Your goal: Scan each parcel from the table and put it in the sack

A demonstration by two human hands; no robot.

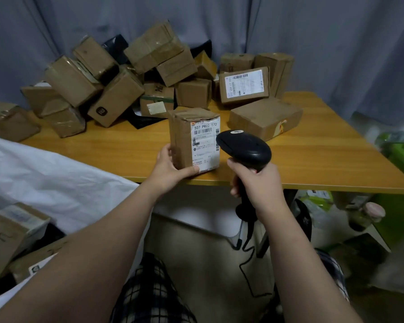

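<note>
At the near edge of the desk (313,159), the left hand (170,169) grips the parcel (194,141) at its lower corner. The parcel stands upright, long axis vertical, label toward the person. The right hand (257,183) has its fingers clenched round the scanner (245,148), whose head sits just right of the label. The white sack (44,173) lies left, on the holding hand's side. Beyond, the other parcels (126,85) are heaped.

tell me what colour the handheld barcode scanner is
Black, plainest in the head view: the handheld barcode scanner in the right hand.
</note>
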